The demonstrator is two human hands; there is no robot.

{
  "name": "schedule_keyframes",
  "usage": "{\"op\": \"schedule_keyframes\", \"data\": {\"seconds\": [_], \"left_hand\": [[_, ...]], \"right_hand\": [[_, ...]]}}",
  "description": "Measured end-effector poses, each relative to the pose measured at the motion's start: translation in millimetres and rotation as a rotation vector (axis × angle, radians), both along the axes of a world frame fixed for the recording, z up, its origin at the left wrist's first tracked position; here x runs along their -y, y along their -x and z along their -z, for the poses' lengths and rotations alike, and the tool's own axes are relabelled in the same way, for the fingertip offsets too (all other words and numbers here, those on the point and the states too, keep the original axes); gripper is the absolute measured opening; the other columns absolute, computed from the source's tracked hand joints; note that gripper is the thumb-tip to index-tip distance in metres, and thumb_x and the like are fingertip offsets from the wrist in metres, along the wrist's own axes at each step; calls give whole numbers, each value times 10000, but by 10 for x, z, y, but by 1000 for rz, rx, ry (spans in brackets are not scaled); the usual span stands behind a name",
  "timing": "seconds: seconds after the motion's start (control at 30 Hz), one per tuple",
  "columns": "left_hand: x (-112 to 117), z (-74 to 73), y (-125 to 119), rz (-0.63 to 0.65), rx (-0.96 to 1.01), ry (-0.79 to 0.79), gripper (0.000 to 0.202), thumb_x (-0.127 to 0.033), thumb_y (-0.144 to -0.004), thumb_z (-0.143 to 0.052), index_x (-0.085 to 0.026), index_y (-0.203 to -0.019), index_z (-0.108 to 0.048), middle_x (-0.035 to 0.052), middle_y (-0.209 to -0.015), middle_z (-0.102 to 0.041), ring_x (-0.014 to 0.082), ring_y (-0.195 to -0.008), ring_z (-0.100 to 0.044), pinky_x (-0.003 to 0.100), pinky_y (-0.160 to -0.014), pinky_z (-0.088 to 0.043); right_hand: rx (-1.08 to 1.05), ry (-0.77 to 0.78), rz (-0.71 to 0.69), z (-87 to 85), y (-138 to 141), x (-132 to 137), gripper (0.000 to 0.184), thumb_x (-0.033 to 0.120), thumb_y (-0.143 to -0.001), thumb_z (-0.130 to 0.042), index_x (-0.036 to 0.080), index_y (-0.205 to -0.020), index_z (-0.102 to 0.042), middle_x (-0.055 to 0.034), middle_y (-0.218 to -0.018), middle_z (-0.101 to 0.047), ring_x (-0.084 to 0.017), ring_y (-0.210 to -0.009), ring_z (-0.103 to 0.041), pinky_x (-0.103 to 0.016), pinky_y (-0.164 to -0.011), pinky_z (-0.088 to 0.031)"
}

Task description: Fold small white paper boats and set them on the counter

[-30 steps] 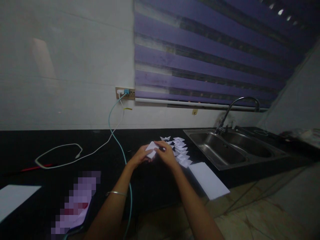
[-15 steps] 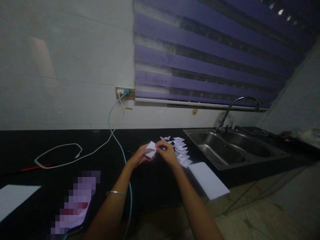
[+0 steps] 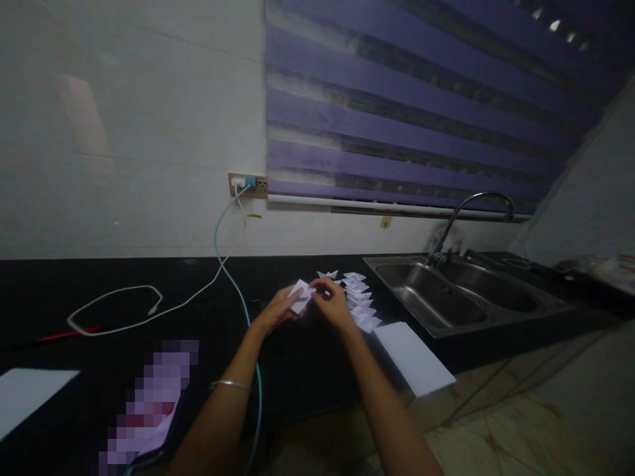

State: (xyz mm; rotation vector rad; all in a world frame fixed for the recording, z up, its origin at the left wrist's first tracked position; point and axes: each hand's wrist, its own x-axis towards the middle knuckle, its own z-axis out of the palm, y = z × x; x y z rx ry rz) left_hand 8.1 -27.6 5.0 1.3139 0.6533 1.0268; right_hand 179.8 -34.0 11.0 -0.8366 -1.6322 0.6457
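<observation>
A small piece of folded white paper [image 3: 300, 299] is held up over the black counter, between both hands. My left hand [image 3: 278, 309] grips its left side, thumb on top and fingers beneath. At the paper's right edge, my right hand [image 3: 328, 299] pinches with thumb and fingertips. Just beyond my right hand lie several folded paper pieces [image 3: 358, 297] in an overlapping row, with another pointed folded piece [image 3: 328, 274] beside them. A stack of white paper sheets [image 3: 414, 357] rests to the right of my right forearm, near the counter's front edge.
A double steel sink [image 3: 446, 291] with a curved faucet [image 3: 454, 215] is set in at the right. A teal cable [image 3: 238, 287] runs from the wall outlet [image 3: 248, 185] under my left arm. A white cable [image 3: 116, 289], red pen-like object [image 3: 69, 334] and white sheet [image 3: 34, 393] lie left.
My right hand has shifted very slightly at the paper's right edge, and the folded paper has turned a little. Everything else stays in place.
</observation>
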Motion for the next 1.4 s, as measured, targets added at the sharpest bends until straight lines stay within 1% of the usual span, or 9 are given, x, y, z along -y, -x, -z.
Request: {"op": "schedule_keyframes", "data": {"seconds": [0.23, 0.47, 0.57, 0.77, 0.97, 1.1, 1.17, 1.3, 1.4], "left_hand": [[-24, 42, -35, 16, 61, 6, 455, -541, -788, -612, -132, -982, -572, 29, -696, -593, 111, -541, -547, 190, -442, -393], [7, 6, -55, 1, 80, 68, 455, -526, -775, -630, -145, -1016, -567, 28, -714, -604, 120, -567, -568, 187, -449, -406], [53, -40, -38, 24, 34, 49, 434, -442, -740, -699, -156, -1041, -571, 21, -767, -604, 113, -607, -573, 185, -477, -418], [87, -74, 5, 50, 45, -3, 421, -324, -714, -727, -148, -1067, -580, 28, -793, -608, 116, -626, -568, 205, -520, -430], [-33, 31, 19, 28, 147, -9, 342, -283, -705, -703, -109, -988, -624, 35, -699, -601, 107, -541, -545, 211, -487, -407], [-55, 57, 16, 42, 190, 2, 327, -252, -698, -709, -107, -980, -629, 46, -714, -614, 114, -546, -557, 211, -473, -402], [-43, 46, 16, 60, 221, 13, 323, -282, -724, -698, -104, -984, -629, 54, -714, -620, 122, -552, -564, 219, -478, -412], [-3, -1, 22, 54, 233, 92, 420, -491, -820, -579, -108, -982, -630, 82, -735, -645, 145, -558, -584, 248, -488, -438], [26, -36, 27, 40, 121, 80, 409, -491, -800, -616, -104, -929, -634, 70, -710, -638, 138, -545, -582, 236, -478, -434]], "right_hand": [[-15, 13, 47, 33, 18, -8, 316, 199, -768, -579, 213, -1084, -589, -55, -972, -636, -178, -881, -623, -266, -688, -512], [-5, -24, 149, 97, 34, -66, 200, 190, -759, -578, 198, -951, -635, -54, -919, -644, -182, -843, -616, -286, -694, -520], [-29, -46, 171, 98, 39, -71, 128, 179, -752, -587, 193, -868, -640, -45, -865, -644, -178, -814, -619, -300, -723, -526], [-68, 4, 122, 41, 32, -36, 130, 231, -754, -625, 189, -871, -662, -55, -886, -675, -190, -837, -646, -331, -768, -542], [-97, 54, 69, 30, 10, -24, 220, 247, -755, -633, 193, -967, -661, -62, -938, -688, -197, -831, -668, -320, -737, -557], [-122, 70, 47, 51, 6, -36, 178, 244, -754, -636, 189, -920, -668, -57, -912, -689, -193, -796, -673, -316, -714, -562], [-118, 63, 52, 58, 5, -39, 173, 245, -746, -649, 185, -907, -672, -57, -897, -690, -197, -806, -673, -325, -730, -560], [-91, 49, 44, 46, -2, -23, 170, 229, -737, -654, 184, -900, -679, -56, -879, -696, -203, -819, -672, -343, -757, -556], [-68, 47, 26, 25, -8, 2, 163, 221, -737, -647, 185, -892, -683, -55, -871, -701, -204, -816, -673, -350, -771, -552]]}}
